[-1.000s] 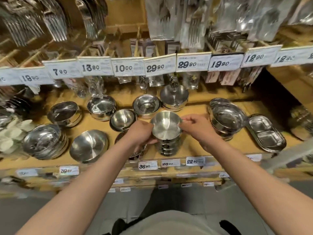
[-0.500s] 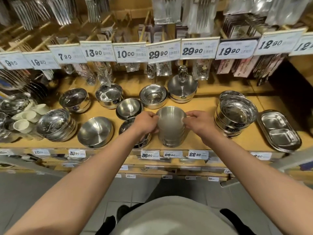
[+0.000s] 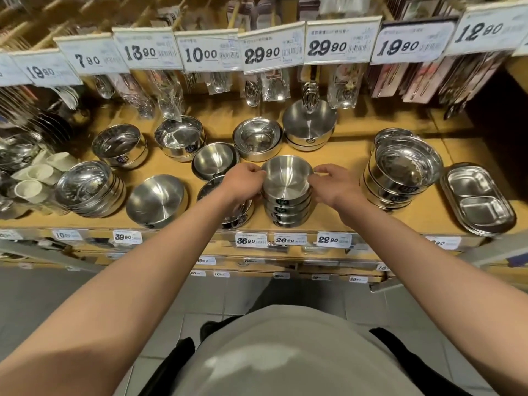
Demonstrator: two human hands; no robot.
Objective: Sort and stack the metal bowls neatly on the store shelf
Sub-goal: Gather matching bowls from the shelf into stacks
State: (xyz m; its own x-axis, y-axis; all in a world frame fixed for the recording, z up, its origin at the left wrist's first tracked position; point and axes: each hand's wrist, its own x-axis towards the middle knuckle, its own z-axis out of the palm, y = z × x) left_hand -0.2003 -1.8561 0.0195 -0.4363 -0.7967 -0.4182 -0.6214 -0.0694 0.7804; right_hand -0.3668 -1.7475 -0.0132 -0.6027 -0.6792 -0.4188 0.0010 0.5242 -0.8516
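A stack of several small steel bowls (image 3: 287, 192) stands near the front of the wooden shelf (image 3: 351, 155), at its middle. My left hand (image 3: 243, 184) grips the top bowl's rim from the left, fingers curled on it. My right hand (image 3: 335, 185) touches the same rim from the right with bent fingertips. Just left of the stack, partly hidden under my left wrist, sits another bowl stack (image 3: 237, 212). A single bowl (image 3: 215, 161) lies behind my left hand.
More steel bowls fill the shelf: a tall stack (image 3: 403, 170) at right, a divided tray (image 3: 478, 200) at far right, a wide bowl (image 3: 157, 200) and a stack (image 3: 88, 188) at left. Price tags and packaged cutlery hang above the back row.
The top bowl has sunk lower into the stack and sits nested. Both hands stayed at its rim. The view has moved closer to the shelf.
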